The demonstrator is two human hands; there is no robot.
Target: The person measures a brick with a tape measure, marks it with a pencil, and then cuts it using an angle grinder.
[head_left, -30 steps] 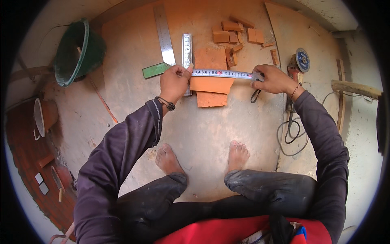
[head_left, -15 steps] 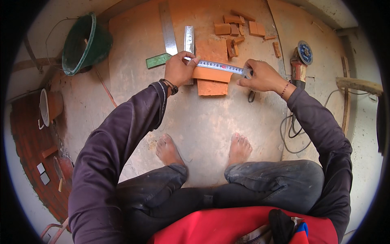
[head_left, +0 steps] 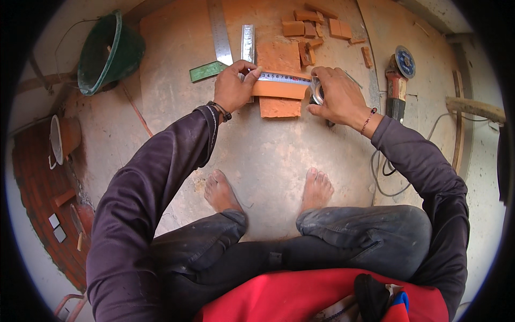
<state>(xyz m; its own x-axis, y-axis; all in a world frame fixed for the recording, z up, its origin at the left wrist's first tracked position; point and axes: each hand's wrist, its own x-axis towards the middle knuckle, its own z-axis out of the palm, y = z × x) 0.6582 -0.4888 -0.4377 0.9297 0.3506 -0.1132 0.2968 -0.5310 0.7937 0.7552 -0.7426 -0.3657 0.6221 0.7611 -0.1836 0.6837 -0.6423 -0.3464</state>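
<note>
A white tape measure [head_left: 279, 78] stretches along the far edge of an orange brick strip [head_left: 281, 90]. The strip lies crosswise on rougher terracotta brick [head_left: 280, 108], which shows on its near and far sides. My left hand [head_left: 233, 86] pinches the tape's end at the strip's left end, thumb and forefinger closed. At the right end, my right hand [head_left: 340, 96] wraps round the tape's silvery case. Just beyond my left hand lie a metal square with a green handle [head_left: 208, 71] and a shiny metal channel [head_left: 247, 43].
Several cut brick pieces [head_left: 311, 24] lie at the far side. An angle grinder [head_left: 397, 86] with a blue disc rests on the right, its cable [head_left: 378, 182] looping across the floor. At the left are a green bucket [head_left: 110, 53] and an orange-brown pail [head_left: 67, 137]. My bare feet are nearer.
My right hand has moved left with the case, so less tape shows between my hands. It has also turned, with its back more uppermost. My left hand still pinches the tape's end.
</note>
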